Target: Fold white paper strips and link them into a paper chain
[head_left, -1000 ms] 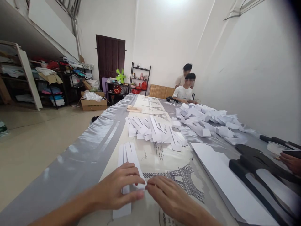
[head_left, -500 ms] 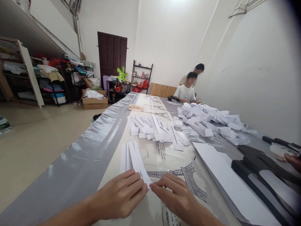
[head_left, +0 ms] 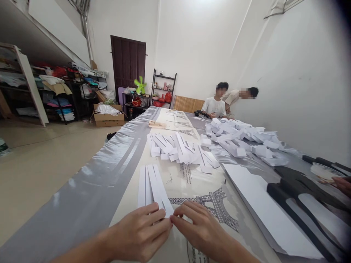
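Slitted white paper strips [head_left: 157,182] lie at the near part of the table, fanned slightly apart. My left hand [head_left: 142,230] rests over their lower ends, its fingers closed on the paper. Fingertips of my right hand [head_left: 199,223] pinch the near corner of the rightmost strip, touching my left fingertips. Beyond the hands sits a loose pile of similar white paper pieces [head_left: 182,148]. The printed cream cloth [head_left: 175,179] with a tower drawing runs beneath them.
Folded white papers [head_left: 241,135] are heaped at the back right. A white sheet stack [head_left: 263,204] and black-and-white pieces [head_left: 304,215] lie on the right. Two people [head_left: 215,106] are at the far end; another person's hand [head_left: 342,184] shows at the right edge.
The view has shifted slightly. At the far end, one person has moved right and leans lower. My hands stay together at the strip's near corner.
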Tool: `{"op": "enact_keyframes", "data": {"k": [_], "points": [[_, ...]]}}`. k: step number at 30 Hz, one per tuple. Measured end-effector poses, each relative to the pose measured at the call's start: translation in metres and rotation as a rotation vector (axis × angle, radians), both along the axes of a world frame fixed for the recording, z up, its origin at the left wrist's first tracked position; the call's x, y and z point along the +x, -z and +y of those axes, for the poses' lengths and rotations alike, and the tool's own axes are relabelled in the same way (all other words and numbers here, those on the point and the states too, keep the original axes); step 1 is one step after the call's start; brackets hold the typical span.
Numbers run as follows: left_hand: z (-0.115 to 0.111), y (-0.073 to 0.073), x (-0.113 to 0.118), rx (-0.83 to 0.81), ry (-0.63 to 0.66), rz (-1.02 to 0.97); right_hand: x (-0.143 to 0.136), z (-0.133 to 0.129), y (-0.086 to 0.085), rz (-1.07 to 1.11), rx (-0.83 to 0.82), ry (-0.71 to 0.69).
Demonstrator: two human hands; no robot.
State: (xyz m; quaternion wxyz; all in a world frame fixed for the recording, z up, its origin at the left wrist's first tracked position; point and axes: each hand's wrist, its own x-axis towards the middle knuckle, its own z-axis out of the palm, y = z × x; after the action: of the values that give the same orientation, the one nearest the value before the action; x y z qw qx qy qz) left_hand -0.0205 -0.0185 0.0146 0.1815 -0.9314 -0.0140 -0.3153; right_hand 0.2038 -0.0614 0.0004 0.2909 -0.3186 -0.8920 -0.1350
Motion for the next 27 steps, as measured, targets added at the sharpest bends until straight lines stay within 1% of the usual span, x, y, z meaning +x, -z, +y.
{"op": "enact_keyframes", "data": {"k": [2,4,6,8,9,11,12,14,15,16,18,20,21,22,23,27], "points": [[0.003,0.001,-0.001,-0.019,-0.001,-0.026,0.002,0.002,-0.001,0.040,0.006,-0.001],[0.012,0.003,-0.004,-0.093,-0.025,-0.085,0.009,0.003,-0.007,0.115,0.038,-0.029],[0.025,0.006,-0.010,-0.219,-0.098,-0.151,0.019,0.005,-0.015,0.252,0.071,-0.058],[0.040,0.010,-0.017,-0.334,-0.187,-0.187,0.033,0.009,-0.023,0.453,0.061,-0.008],[0.047,0.014,-0.019,-0.373,-0.249,-0.172,0.041,0.012,-0.026,0.587,0.057,0.059],[0.058,0.022,-0.023,-0.402,-0.365,-0.108,0.057,0.020,-0.028,0.929,0.066,0.271],[0.061,0.026,-0.024,-0.416,-0.400,-0.070,0.066,0.025,-0.027,1.079,0.079,0.381],[0.065,0.033,-0.024,-0.445,-0.433,-0.010,0.085,0.038,-0.023,1.280,0.127,0.536],[0.066,0.036,-0.024,-0.459,-0.435,0.009,0.094,0.044,-0.020,1.311,0.161,0.595],[0.066,0.038,-0.023,-0.472,-0.435,0.021,0.104,0.050,-0.018,1.291,0.171,0.648],[0.066,0.039,-0.022,-0.484,-0.430,0.030,0.120,0.062,-0.012,1.155,0.191,0.763],[0.066,0.038,-0.021,-0.489,-0.428,0.030,0.132,0.073,-0.005,0.896,0.187,0.838],[0.065,0.037,-0.021,-0.487,-0.427,0.030,0.135,0.077,0.000,0.740,0.148,0.859],[0.066,0.037,-0.021,-0.486,-0.428,0.033,0.138,0.082,0.006,0.575,0.074,0.873],[0.066,0.037,-0.021,-0.485,-0.430,0.038,0.139,0.086,0.013,0.485,0.010,0.870],[0.066,0.038,-0.021,-0.488,-0.430,0.031,0.139,0.095,0.042,0.303,-0.172,0.848]]}}
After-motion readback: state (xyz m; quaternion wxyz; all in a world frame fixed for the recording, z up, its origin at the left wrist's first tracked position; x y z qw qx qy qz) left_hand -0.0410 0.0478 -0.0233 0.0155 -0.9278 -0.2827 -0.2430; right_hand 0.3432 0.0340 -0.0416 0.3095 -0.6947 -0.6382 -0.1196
